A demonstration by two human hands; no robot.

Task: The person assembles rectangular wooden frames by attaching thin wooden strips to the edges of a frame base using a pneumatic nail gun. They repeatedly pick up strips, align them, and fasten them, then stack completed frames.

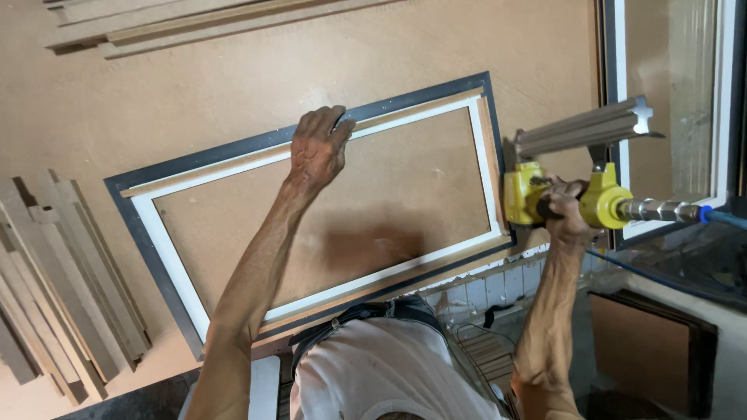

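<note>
We see the left hand (317, 148) pressing the picture frame's (148, 233) far rail, fingers curled over, while the right hand (566, 214), fingers half hidden, grips the yellow nail gun (529, 194) at the frame's right end.

On the tan worktop (194, 85) lies a dark grey frame (144, 241) with white inner edging; just right of it, a yellow nail gun (523, 194) with a blue hose (724, 219).
</note>
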